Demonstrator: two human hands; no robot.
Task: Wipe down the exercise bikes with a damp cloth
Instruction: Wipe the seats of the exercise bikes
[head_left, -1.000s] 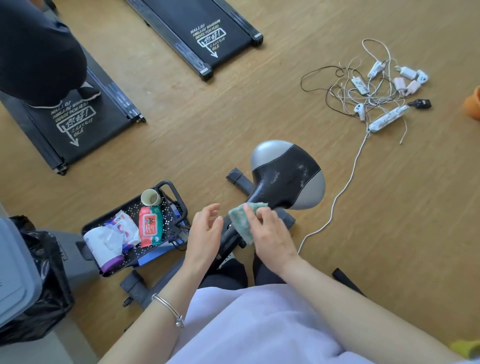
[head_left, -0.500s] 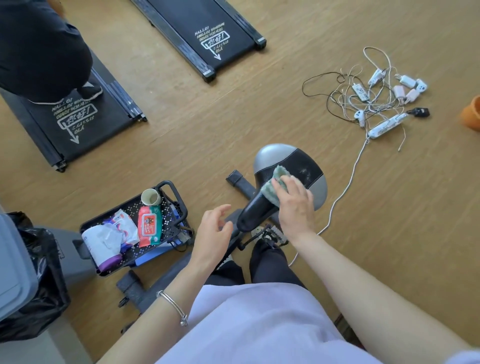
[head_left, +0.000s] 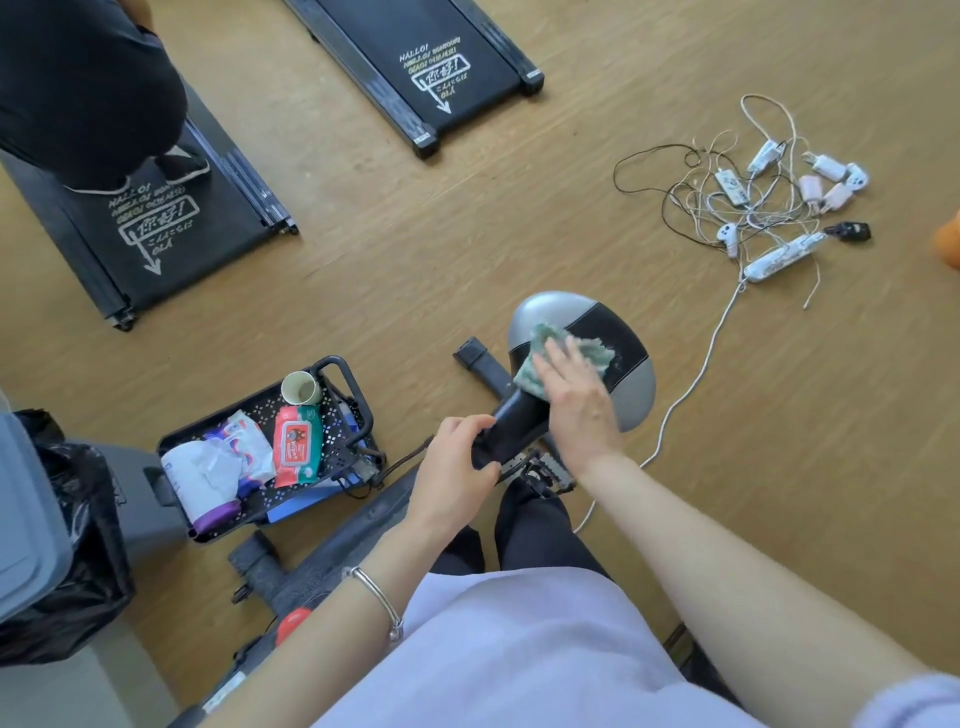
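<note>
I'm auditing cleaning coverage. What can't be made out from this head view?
Head view:
The seat under the cloth and right hand: hidden by them.
The seat's nose: wrapped by the left hand.
The bike frame: mostly behind the person's arms and lap.
The orange thing: cut off by the right edge.
The wipes pack's print: too small.

I note: my mint-green fuzzy cloth (head_left: 537, 364) | black-and-silver padded bike saddle (head_left: 626, 343): black centre, silver flanks | black mesh tray (head_left: 337, 441): pale dotted pattern | red plastic wipes packet (head_left: 296, 441) | black treadmill belt (head_left: 410, 31): white lettering | tan wood-grain floor (head_left: 519, 218) | my silver metal wrist bangle (head_left: 376, 597)
</note>
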